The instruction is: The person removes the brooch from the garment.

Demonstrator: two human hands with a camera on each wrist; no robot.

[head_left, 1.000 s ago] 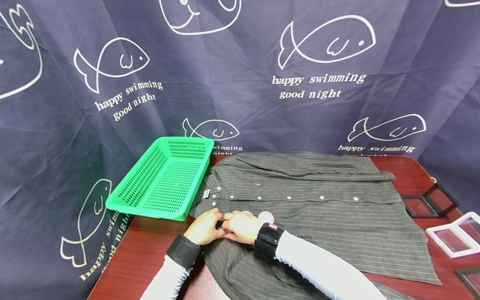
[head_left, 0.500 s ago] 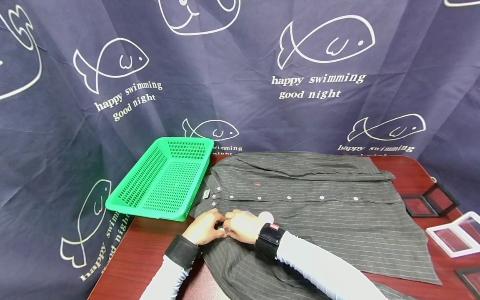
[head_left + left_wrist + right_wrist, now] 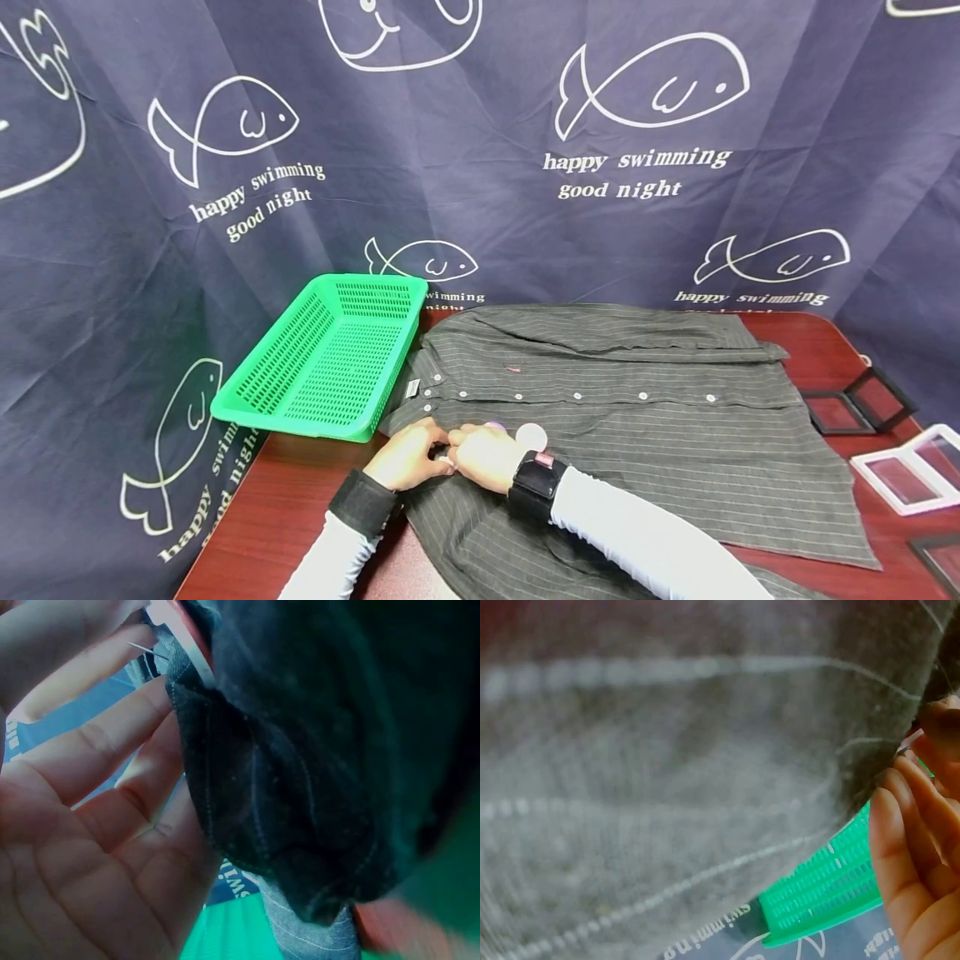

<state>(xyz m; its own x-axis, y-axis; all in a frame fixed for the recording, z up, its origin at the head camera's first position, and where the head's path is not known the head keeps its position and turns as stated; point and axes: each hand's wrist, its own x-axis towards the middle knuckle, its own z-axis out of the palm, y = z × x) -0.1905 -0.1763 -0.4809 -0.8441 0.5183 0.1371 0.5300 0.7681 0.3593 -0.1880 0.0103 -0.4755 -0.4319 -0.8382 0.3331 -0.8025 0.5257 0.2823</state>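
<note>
The dark grey pinstriped shirt (image 3: 622, 442) lies spread out, its collar by the basket. At its collar-side edge, my left hand (image 3: 408, 454) pinches a raised fold of the cloth. Fingertip to fingertip with it, my right hand (image 3: 486, 457) grips a pin badge, mostly hidden in the head view. In the left wrist view this pin badge (image 3: 193, 646) shows a pale rim and reddish side against the cloth, with a thin pin (image 3: 147, 650) sticking out beside it. On the shirt by my right hand lie a pale pink round badge (image 3: 532, 437) and a partly covered purple badge (image 3: 496, 426).
A green plastic basket (image 3: 330, 367) stands at the left, touching the collar. Along the right side of the red-brown table (image 3: 262, 508) are a black folding frame (image 3: 847, 414), a white folding frame (image 3: 903, 475) and a dark frame (image 3: 937, 554). A printed curtain (image 3: 480, 192) hangs behind.
Both hands stay at the same spot with only small finger shifts. A small pale part between the fingertips shows now and half a second ago, but hardly one second ago.
</note>
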